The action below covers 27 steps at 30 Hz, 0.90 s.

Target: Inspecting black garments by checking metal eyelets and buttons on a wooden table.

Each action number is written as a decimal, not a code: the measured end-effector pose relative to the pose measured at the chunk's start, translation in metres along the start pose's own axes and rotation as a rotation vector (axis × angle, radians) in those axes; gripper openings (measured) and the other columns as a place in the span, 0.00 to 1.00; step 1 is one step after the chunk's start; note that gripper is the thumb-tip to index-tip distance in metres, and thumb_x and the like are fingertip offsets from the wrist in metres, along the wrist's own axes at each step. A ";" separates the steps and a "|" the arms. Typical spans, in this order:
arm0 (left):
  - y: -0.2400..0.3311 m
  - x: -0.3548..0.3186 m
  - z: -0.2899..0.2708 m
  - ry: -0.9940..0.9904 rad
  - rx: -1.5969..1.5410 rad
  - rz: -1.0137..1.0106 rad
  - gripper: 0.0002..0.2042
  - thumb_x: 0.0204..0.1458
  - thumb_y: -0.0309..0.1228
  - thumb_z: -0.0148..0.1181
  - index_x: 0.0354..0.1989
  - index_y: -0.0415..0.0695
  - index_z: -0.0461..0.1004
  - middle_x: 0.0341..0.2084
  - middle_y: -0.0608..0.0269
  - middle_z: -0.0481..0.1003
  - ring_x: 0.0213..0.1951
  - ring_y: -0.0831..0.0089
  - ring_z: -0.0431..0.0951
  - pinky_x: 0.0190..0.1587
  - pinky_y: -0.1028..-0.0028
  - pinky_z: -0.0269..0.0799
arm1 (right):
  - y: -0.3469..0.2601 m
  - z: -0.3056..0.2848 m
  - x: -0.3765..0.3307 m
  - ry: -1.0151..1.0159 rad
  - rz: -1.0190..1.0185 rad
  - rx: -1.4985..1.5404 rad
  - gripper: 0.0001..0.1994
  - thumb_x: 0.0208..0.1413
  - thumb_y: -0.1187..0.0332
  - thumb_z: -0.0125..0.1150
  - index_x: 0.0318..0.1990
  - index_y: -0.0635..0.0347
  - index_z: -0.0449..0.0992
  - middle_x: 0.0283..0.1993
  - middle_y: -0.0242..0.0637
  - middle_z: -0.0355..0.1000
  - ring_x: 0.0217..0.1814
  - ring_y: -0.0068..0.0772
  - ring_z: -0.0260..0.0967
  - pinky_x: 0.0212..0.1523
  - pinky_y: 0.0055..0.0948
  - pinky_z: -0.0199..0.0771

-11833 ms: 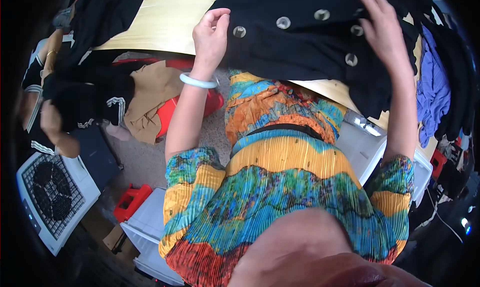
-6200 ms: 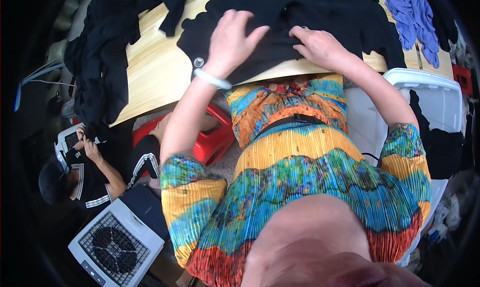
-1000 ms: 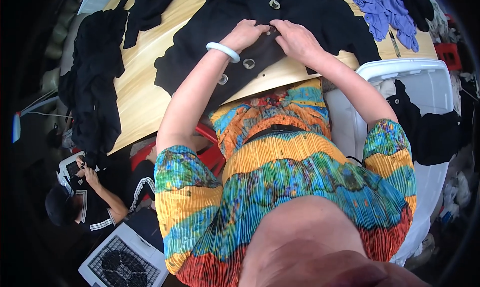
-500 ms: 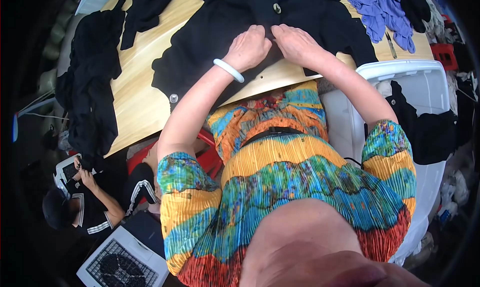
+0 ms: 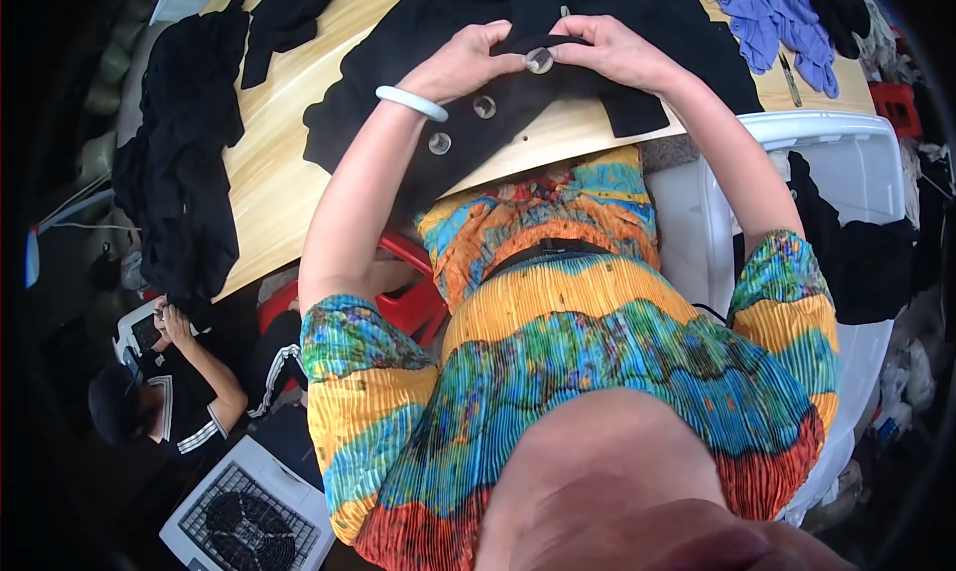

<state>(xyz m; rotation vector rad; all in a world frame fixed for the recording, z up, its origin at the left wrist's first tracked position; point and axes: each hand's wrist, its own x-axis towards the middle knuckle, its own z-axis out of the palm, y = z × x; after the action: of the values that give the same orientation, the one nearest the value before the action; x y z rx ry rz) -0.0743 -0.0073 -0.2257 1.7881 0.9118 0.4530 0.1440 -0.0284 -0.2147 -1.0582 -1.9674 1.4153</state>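
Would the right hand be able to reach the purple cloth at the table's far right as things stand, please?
Probably yes: the right hand is pinching the black garment, and the purple cloth lies just beyond it, with nothing between.

Left hand [image 5: 463,61] and right hand [image 5: 612,51] pinching black buttoned garment [image 5: 558,33] at a silver button [image 5: 539,60], on far wooden table [image 5: 279,173]; white bin [image 5: 797,163] right, fan [image 5: 249,516] near left

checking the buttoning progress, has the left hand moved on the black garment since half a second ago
Yes. The left hand has shifted up the black buttoned garment, away from the wooden table's near edge, and now meets the right hand at the top button.
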 end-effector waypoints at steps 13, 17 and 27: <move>0.022 0.019 0.017 0.098 0.191 -0.212 0.32 0.40 0.49 0.60 0.42 0.28 0.64 0.35 0.45 0.72 0.39 0.58 0.73 0.43 0.71 0.68 | 0.021 -0.024 -0.036 -0.130 0.134 -0.583 0.14 0.44 0.66 0.59 0.36 0.66 0.70 0.31 0.44 0.69 0.34 0.41 0.68 0.38 0.31 0.66; 0.033 0.055 0.031 0.334 0.541 -0.302 0.42 0.35 0.61 0.58 0.40 0.25 0.65 0.36 0.36 0.72 0.43 0.52 0.73 0.45 0.65 0.68 | 0.016 -0.023 -0.046 0.035 0.077 -0.923 0.10 0.46 0.68 0.57 0.34 0.63 0.70 0.34 0.44 0.68 0.40 0.45 0.67 0.41 0.37 0.68; 0.031 0.076 0.027 0.308 0.314 -0.147 0.20 0.40 0.40 0.60 0.32 0.32 0.73 0.31 0.46 0.73 0.36 0.60 0.74 0.40 0.69 0.70 | 0.015 -0.018 -0.024 0.429 -0.206 -0.730 0.09 0.43 0.78 0.47 0.35 0.65 0.65 0.35 0.47 0.66 0.42 0.49 0.65 0.43 0.39 0.67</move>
<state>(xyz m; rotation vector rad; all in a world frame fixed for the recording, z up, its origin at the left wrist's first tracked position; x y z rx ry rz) 0.0038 0.0275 -0.2170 1.9461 1.3820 0.5217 0.1759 -0.0352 -0.2215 -1.2676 -2.2028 0.2951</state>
